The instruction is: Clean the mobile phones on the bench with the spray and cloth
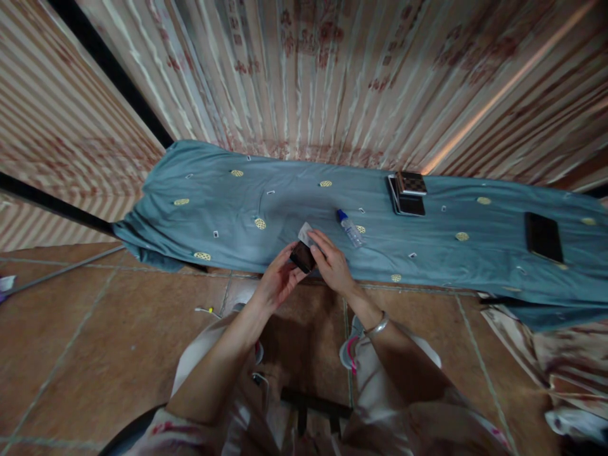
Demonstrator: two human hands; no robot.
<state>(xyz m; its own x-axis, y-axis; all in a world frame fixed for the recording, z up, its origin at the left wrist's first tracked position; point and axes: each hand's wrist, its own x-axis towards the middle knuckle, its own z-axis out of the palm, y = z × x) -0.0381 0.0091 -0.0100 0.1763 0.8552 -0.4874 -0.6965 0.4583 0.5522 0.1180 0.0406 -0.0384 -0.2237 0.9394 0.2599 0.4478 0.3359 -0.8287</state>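
Observation:
My left hand is closed round a small dark rectangular object, held above the bench's near edge. It looks black and flat-faced, but its exact kind does not show. A pale crumpled cloth or tissue is pinched in my right hand, whose fingers rest at the upper edge of the dark object. Just beyond the right hand, a clear bottle with a blue cap lies on its side on the blue-green sheet.
Right of the bottle lies a tablet-like device with a checkered box partly on it. Farther right is a black flat item. Striped curtains hang behind the bench. A dark bar shows between my legs.

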